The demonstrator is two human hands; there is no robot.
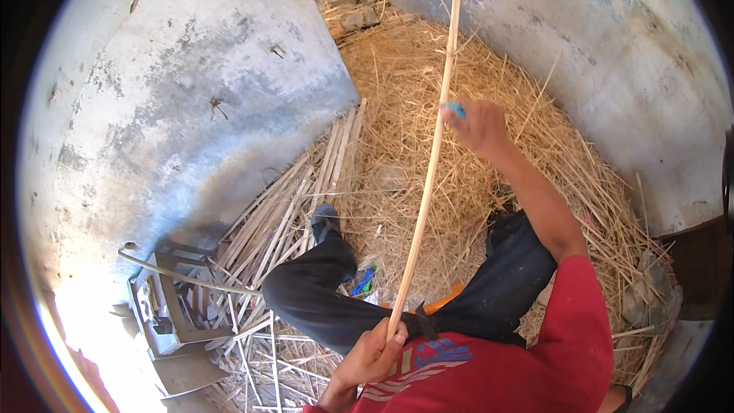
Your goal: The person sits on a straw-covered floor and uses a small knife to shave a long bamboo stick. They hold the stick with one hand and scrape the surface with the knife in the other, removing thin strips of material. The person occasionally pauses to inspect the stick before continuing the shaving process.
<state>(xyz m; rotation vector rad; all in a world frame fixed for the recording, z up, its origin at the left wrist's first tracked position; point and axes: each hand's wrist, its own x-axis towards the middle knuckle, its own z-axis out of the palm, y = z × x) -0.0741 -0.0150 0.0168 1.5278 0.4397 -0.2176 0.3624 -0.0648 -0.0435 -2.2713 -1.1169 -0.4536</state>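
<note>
My left fingers pinch the lower end of a long, pale bamboo-like strip; my right fingers curl round a small, blurred blue object at its upper half. Straw-coloured shavings lie beneath.

looks like a rough workshop corner, hemmed in by stained, patchy walls. strewn with a deep heap of pale shavings and lined with long, split strips.
</note>
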